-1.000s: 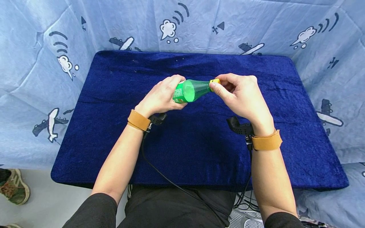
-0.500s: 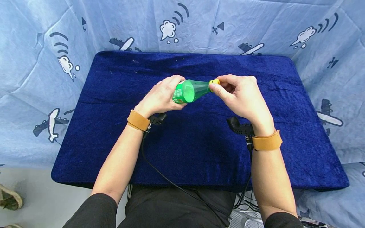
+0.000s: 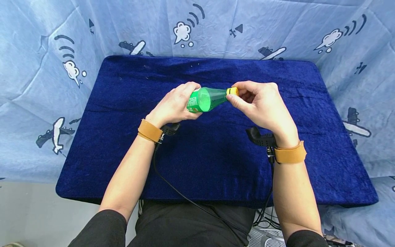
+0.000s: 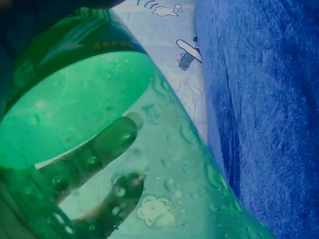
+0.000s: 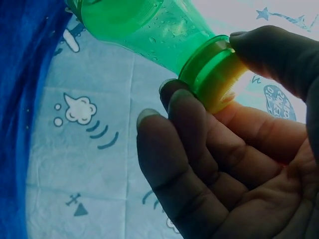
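Tan straps [image 3: 150,130] sit directly behind the left hand [image 3: 174,104] and the right hand [image 3: 265,104]. The left hand grips the green bottle [image 3: 213,98] around its label [image 3: 193,103]; the bottle is held sideways between the hands. The right hand pinches the yellow cap [image 3: 232,92] at the neck. A blue-covered table [image 3: 210,164] extends beneath both hands; a printed curtain [image 3: 213,24] hangs beyond.

Lettering on bottle label [image 3: 193,102] and curtain [image 5: 89,164]: too blurred to read.

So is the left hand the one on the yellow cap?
No, the left hand grips the body of the green bottle while the right hand pinches the yellow cap.
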The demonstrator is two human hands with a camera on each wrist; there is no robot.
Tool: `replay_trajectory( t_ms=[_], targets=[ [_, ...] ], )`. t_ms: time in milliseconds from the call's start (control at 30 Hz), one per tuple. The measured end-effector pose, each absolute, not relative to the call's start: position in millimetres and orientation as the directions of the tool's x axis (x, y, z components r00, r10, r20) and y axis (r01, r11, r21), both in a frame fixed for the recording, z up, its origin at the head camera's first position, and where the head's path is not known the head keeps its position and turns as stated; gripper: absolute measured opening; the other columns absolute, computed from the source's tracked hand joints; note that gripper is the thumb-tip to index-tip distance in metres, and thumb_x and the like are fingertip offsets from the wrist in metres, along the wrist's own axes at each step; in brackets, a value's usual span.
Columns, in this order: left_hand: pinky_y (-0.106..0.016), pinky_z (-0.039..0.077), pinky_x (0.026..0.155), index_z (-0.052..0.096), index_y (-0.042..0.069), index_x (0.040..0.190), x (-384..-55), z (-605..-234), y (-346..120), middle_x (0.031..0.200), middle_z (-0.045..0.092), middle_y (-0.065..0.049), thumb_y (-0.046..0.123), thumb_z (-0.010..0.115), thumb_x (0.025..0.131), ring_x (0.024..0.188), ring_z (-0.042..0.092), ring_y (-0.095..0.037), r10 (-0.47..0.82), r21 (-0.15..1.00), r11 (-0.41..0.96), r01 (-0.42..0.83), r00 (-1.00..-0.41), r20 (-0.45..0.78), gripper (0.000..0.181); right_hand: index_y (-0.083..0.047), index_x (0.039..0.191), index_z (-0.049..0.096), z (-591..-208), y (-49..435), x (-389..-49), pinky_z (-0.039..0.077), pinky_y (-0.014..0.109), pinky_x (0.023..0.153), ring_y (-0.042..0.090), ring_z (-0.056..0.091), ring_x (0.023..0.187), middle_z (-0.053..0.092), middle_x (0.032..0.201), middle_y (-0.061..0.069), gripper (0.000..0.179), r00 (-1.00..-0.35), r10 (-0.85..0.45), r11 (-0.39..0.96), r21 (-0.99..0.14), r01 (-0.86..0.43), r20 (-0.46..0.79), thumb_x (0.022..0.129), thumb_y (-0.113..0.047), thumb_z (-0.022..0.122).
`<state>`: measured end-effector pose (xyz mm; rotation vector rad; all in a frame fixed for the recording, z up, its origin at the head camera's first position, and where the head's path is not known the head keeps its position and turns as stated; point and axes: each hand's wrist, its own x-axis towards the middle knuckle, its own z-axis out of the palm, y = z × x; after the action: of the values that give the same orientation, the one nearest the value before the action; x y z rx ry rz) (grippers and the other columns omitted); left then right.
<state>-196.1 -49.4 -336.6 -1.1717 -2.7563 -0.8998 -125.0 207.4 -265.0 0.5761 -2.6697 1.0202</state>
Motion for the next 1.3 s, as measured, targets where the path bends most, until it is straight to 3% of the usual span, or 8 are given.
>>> replay_trajectory(
  t_ms=[300, 733, 1300],
  targets=[
    [-0.046, 0.05, 0.098, 0.052, 0.004, 0.135, -196.6, -335.5, -50.4, 0.125, 0.062, -0.014, 0.03, 0.086, 0.08, 0.109, 0.059, -0.03, 0.656, 0.502, 0.564, 0.656, -0.725, 0.211, 0.069, -0.003, 0.109, 0.076, -265.0, 207.9, -124.8, 0.044, 0.012, 0.064, 0.01, 0.058, 0.069, 0.069, 0.082, 0.007, 0.016, -0.878, -0.319, 0.673, -0.566, -0.476, 0.358, 0.094, -0.01, 0.075],
    [-0.046, 0.05, 0.097, 0.052, 0.004, 0.134, -197.3, -336.6, -52.3, 0.125, 0.062, -0.015, 0.03, 0.086, 0.08, 0.109, 0.06, -0.031, 0.653, 0.489, 0.567, 0.663, -0.723, 0.224, 0.07, -0.001, 0.113, 0.073, -264.3, 207.8, -126.4, 0.044, 0.01, 0.072, 0.011, 0.056, 0.076, 0.064, 0.084, 0.007, 0.021, -0.849, -0.375, 0.672, -0.522, -0.526, 0.374, 0.092, -0.004, 0.076],
    [-0.047, 0.05, 0.098, 0.052, 0.003, 0.135, -199.1, -338.8, -53.9, 0.127, 0.063, -0.015, 0.03, 0.086, 0.08, 0.11, 0.06, -0.031, 0.655, 0.482, 0.577, 0.659, -0.726, 0.209, 0.07, 0.0, 0.116, 0.075, -266.1, 207.1, -126.5, 0.048, 0.003, 0.08, 0.011, 0.059, 0.083, 0.071, 0.095, 0.012, 0.03, -0.85, -0.365, 0.651, -0.548, -0.525, 0.38, 0.086, 0.001, 0.081]
  ],
)
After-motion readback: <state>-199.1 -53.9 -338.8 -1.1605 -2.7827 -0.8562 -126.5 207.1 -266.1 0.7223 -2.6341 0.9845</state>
